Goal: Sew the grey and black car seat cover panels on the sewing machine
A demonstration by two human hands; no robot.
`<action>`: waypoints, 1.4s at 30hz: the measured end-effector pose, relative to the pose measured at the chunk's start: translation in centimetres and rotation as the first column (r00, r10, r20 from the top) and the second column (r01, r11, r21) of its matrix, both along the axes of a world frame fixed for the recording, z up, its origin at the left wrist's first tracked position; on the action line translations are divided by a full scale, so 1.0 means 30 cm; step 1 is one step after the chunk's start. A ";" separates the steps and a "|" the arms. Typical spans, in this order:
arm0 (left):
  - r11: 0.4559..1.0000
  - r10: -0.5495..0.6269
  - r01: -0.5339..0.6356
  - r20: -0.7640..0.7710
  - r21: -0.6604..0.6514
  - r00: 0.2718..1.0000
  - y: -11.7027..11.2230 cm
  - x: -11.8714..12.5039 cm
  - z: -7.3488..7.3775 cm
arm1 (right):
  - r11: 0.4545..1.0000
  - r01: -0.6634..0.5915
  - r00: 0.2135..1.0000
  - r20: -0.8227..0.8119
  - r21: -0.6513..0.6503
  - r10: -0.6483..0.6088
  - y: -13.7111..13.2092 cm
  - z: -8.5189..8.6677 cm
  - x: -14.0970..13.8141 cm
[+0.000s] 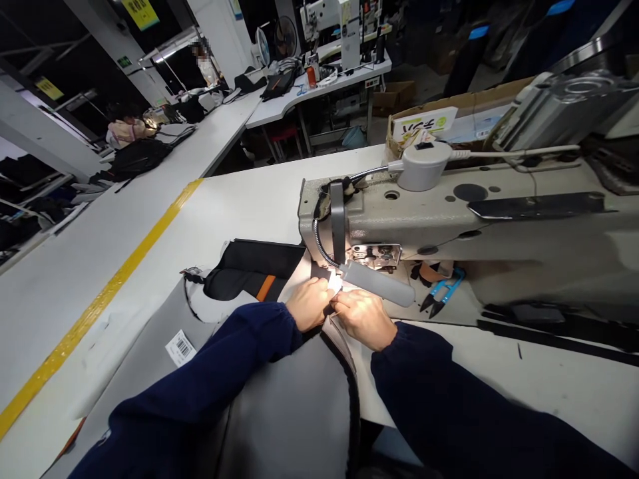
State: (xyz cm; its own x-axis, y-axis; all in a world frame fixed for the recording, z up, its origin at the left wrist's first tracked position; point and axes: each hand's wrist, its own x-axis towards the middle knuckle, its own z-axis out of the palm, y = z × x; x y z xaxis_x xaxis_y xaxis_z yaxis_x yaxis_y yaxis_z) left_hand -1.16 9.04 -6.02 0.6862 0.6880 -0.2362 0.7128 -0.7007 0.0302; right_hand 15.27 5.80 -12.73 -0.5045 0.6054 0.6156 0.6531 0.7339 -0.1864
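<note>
Beneath the lit head of a sewing machine [429, 223], both of my hands are closed on the edge of a grey and black padded fabric piece [304, 399]. My left hand [310, 305] pinches it just left of the needle area. Close by on the right, my right hand [363, 315] grips the same edge, fingertips nearly meeting the left ones. A grey lamp [379, 283] on a bendy metal neck shines on the fingers and hides the needle. The fabric spreads left across the table and hangs toward me; it bears a white barcode label [181, 348] and an orange strip [266, 287].
Blue-handled thread snips [442, 293] lie under the machine arm. Yellow tape [104, 299] runs along the white table. Behind the machine stands a cardboard box [464, 110]. Another sewing machine [344, 30] is on a farther table, and people [127, 130] sit at the left back.
</note>
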 end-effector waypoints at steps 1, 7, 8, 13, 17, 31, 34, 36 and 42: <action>1.000 0.007 -0.007 0.014 -0.004 1.000 0.005 0.002 -0.005 | 1.000 -0.015 1.000 -0.004 -0.007 0.015 0.001 0.000 0.003; 0.999 0.005 -0.005 0.007 -0.046 1.000 0.045 0.006 -0.010 | 0.950 -0.221 0.975 -0.088 -0.219 0.206 -0.031 0.067 0.014; 0.998 0.001 0.000 0.010 -0.055 1.000 0.051 0.006 -0.005 | 0.926 -0.269 0.961 -0.129 -0.266 0.243 -0.038 0.084 0.015; 0.992 -0.011 0.010 -0.006 -0.124 1.000 0.052 -0.005 0.051 | 0.842 -0.405 0.914 -0.187 -0.355 0.361 -0.065 0.113 0.040; 0.989 -0.040 0.033 -0.051 -0.145 0.998 0.003 -0.021 0.079 | 0.890 -0.355 0.934 -0.080 -0.285 0.347 -0.103 0.067 0.073; 1.000 0.019 -0.019 0.020 -0.019 1.000 -0.025 0.034 0.006 | 0.993 0.011 0.993 0.119 -0.115 0.002 -0.078 0.047 0.076; 1.000 0.023 -0.023 0.079 -0.004 0.997 -0.004 0.041 -0.012 | 0.997 0.048 0.988 0.150 -0.058 -0.039 -0.054 0.047 0.073; 1.000 0.027 -0.027 0.110 0.000 0.994 0.014 0.045 -0.021 | 0.998 0.044 0.986 0.165 -0.034 -0.038 -0.036 0.049 0.071; 0.998 0.034 -0.045 0.208 0.045 0.978 0.054 0.045 -0.037 | 0.991 0.130 0.963 0.243 -0.037 -0.118 0.007 0.019 0.054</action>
State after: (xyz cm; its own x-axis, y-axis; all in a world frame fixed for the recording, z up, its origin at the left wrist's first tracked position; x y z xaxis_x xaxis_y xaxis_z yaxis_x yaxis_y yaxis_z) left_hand 0.19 10.64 -7.12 0.6888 0.7227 -0.0577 0.7219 -0.6764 0.1463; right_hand 16.90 6.00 -12.15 -0.5525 0.7004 0.4519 0.7685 0.6379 -0.0491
